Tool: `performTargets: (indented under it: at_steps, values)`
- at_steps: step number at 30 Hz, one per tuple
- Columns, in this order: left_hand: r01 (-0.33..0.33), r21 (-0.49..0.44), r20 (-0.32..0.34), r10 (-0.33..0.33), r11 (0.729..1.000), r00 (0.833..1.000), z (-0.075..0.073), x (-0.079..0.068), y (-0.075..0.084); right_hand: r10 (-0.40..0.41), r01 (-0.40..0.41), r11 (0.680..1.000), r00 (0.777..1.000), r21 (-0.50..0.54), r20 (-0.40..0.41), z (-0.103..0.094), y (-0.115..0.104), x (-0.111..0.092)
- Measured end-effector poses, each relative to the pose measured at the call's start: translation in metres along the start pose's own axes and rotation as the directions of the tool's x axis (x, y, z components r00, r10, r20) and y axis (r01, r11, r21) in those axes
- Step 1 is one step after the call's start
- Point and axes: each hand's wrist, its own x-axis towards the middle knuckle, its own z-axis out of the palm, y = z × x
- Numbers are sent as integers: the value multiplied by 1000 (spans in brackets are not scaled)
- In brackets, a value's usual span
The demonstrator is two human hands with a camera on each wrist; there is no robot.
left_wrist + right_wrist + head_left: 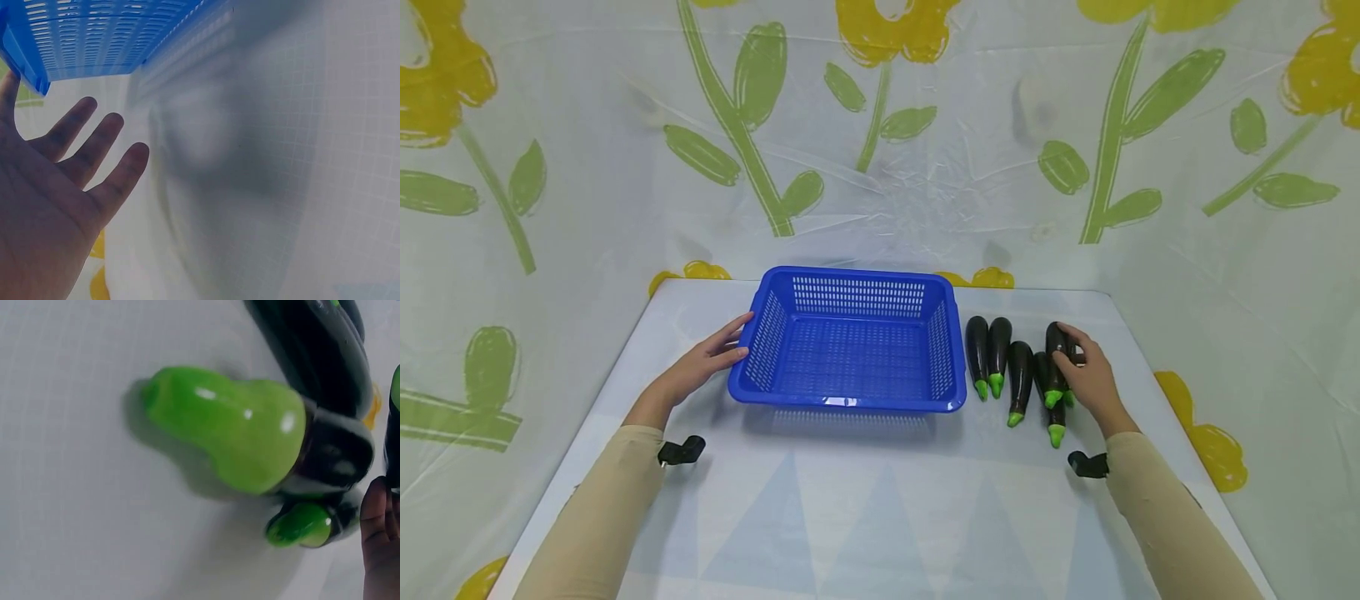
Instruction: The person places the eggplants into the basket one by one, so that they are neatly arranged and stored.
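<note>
Pale tabletop, left grip spread against blue basket, right grip around one eggplant, other eggplants partly hidden.

Table with blue basket, eggplants

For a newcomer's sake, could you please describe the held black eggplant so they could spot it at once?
Find the blue, rectangular, perforated plastic basket, then the glossy black, green-capped eggplants to its right. Toward their right end, the held eggplant overlaps its neighbours and is gripped by the right hand.
</note>
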Motion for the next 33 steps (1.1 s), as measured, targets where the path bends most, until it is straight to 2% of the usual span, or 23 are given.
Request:
performTargets:
  at_steps: [10, 23, 33]
  values:
    - [-4, 2, 0, 4, 1000, 1000, 0, -1, -1, -18, 16, 999, 999, 40, 37, 7, -11, 2]
    - [-6, -6, 7, 6, 1000, 1000, 2, -1, 2, -56, 54, 996, 998, 65, 39, 13, -21, 4]
    - [-13, -7, 1, 13, 1000, 1000, 0, -1, 2, -90, 86, 994, 994, 63, 65, 22, -31, 16]
